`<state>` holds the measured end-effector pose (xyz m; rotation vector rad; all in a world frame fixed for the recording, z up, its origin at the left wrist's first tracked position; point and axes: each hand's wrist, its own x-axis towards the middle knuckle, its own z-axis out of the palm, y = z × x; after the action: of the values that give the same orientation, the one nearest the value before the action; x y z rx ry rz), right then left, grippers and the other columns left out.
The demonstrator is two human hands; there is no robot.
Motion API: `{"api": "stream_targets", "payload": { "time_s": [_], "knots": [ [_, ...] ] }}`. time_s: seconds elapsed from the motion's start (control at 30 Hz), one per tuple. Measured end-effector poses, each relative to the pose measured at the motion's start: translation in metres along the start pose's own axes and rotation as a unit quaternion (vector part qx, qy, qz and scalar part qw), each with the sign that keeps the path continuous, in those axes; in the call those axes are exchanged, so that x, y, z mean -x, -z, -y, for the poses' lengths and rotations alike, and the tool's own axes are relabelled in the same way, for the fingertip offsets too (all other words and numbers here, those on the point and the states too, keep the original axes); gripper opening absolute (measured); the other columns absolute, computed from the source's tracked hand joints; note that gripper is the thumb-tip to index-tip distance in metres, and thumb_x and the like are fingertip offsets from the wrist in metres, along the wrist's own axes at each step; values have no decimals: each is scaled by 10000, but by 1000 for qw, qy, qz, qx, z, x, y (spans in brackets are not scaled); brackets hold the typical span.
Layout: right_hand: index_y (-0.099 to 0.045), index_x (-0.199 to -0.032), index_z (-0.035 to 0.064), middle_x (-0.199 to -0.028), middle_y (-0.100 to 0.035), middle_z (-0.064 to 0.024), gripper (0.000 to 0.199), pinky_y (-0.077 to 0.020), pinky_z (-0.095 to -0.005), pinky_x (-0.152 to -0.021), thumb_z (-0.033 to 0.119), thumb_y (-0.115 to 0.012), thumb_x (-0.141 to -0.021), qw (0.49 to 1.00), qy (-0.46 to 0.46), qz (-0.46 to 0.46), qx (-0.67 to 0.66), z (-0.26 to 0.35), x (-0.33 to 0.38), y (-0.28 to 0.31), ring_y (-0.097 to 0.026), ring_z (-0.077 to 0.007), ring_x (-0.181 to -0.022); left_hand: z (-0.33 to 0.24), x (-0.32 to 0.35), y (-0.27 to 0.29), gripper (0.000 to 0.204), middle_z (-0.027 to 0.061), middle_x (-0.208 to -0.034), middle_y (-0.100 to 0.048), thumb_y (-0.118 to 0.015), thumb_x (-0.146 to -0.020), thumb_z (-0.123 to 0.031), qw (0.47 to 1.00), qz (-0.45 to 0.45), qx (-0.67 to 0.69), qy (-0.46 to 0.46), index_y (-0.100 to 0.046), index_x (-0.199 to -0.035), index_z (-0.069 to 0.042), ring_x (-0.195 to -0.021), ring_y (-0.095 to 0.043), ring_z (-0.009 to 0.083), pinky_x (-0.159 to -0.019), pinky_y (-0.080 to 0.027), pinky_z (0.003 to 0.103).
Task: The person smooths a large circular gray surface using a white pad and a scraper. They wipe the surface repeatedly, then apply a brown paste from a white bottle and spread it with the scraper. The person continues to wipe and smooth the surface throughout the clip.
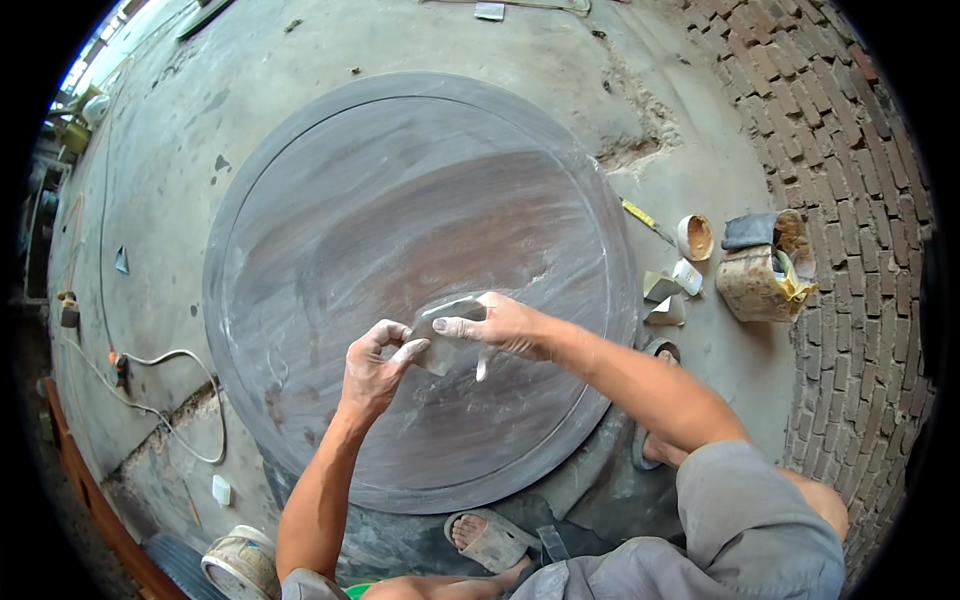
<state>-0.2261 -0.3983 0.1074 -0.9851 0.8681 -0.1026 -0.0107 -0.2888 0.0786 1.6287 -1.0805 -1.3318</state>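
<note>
Both my hands are above a large round disc (430, 220), dark grey with brownish smears and a raised line near its rim. They hold a thin grey bent sheet (436, 352), whose exact kind I cannot make out. My left hand (375, 368) pinches its left edge between thumb and fingers. Across its upper right part, my right hand (505, 328) grips it, thumb on top. Pale dust coats the fingers of both hands. The disc's surface shows streaks of the same pale dust.
Right of the disc lie a yellow tape-like strip (640, 214), a round bowl (695, 238), folded pieces (662, 290) and a stained bucket (752, 280). Brick paving (850, 250) runs beyond. At left are a looped cable (218, 420) and a white bucket (243, 562). My sandalled foot (490, 540) stands near the rim.
</note>
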Motion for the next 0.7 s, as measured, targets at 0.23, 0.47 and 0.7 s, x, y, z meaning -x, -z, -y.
{"api": "stream_targets", "payload": {
  "time_s": [0.23,0.47,0.7],
  "knots": [
    [-556,-1428,-5,-1351,-640,-218,444,-482,-407,-1103,147,-577,-1011,884,284,-255,270,32,-25,74,-583,-329,-1301,64,-15,88,304,157,-1358,-613,-661,-977,-176,789,-280,-495,-233,-650,-1250,-43,-1311,-536,346,-1143,-374,491],
    [-382,-1526,-102,-1543,-426,-342,607,-269,-466,-1269,-7,-430,-928,732,235,-302,563,10,-66,155,-390,-442,-1478,102,-1,125,494,183,-1560,-475,-541,-968,-125,785,-326,-509,-136,-525,-1443,9,-1481,-401,357,-1246,-262,508],
    [-521,-1447,-97,-1454,-559,-301,577,-333,-446,-1255,71,-512,-895,622,367,-210,659,-4,-129,47,-539,-379,-1390,102,3,129,513,195,-1568,-458,-526,-944,-110,795,-312,-506,-122,-525,-1440,21,-1494,-373,367,-1243,-246,526]
  ]
}}
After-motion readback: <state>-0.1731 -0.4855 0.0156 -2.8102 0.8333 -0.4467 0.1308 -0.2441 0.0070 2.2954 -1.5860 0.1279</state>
